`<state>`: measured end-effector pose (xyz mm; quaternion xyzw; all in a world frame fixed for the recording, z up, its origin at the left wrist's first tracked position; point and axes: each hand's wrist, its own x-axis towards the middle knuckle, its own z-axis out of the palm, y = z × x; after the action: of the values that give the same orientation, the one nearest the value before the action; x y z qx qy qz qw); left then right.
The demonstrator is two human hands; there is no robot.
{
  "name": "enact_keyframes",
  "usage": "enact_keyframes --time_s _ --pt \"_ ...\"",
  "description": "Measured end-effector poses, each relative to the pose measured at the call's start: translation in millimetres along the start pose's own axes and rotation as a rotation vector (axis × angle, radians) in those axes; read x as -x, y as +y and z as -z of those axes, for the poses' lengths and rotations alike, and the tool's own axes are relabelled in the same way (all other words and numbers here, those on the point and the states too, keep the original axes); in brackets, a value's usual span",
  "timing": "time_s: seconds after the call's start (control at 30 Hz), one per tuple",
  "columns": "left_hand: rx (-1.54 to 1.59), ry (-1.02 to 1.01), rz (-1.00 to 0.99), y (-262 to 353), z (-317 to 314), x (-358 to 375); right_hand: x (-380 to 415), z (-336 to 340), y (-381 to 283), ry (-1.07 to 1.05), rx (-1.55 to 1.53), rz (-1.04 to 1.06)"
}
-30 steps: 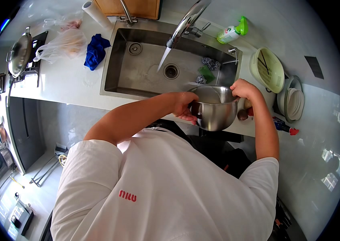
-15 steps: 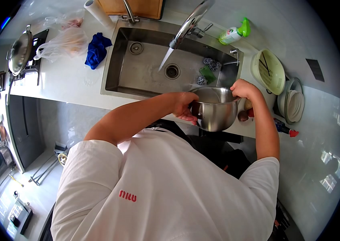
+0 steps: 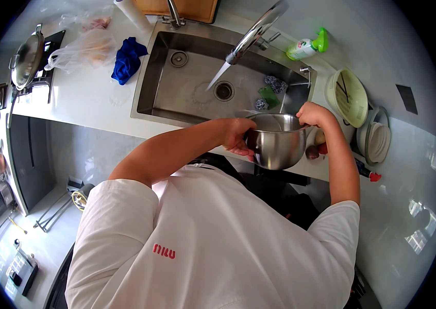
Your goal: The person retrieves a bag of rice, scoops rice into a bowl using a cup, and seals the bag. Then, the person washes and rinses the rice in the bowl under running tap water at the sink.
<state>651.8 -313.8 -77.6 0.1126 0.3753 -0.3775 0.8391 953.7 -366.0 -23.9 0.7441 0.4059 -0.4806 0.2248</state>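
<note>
The worktop (image 3: 89,98) stretches beyond both hands, with the sink (image 3: 187,87) sunk into it just ahead of them, water running from the tap (image 3: 256,31). Between the hands, at the sink's near edge, hangs a steel bowl (image 3: 277,147). The left hand (image 3: 236,136) is clamped on its side; the right hand (image 3: 313,114) grips the far rim, perhaps pinching it, though the fingers are hidden. Right of it lies a pale colander (image 3: 349,95), and a blue cloth (image 3: 127,59) far left.
</note>
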Motion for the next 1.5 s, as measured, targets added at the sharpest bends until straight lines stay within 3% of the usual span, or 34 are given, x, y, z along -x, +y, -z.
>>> enact_keyframes --time_s 1.07,1.27,1.37,1.5 --pt "-0.011 -0.002 0.000 -0.2 25.4 14.4 -1.2 13.1 -48.5 -0.088 0.091 -0.094" --pt "-0.065 0.175 -0.140 -14.7 42.4 48.5 -47.6 -12.6 -35.1 0.076 -0.018 0.287" --pt "-0.115 0.364 -0.310 -28.2 57.4 70.7 -2.5 -20.5 -87.4 0.470 0.093 0.356" --pt "-0.172 0.538 -0.438 -32.6 74.8 114.9 18.7 -23.3 -139.4 0.563 -0.010 0.391"
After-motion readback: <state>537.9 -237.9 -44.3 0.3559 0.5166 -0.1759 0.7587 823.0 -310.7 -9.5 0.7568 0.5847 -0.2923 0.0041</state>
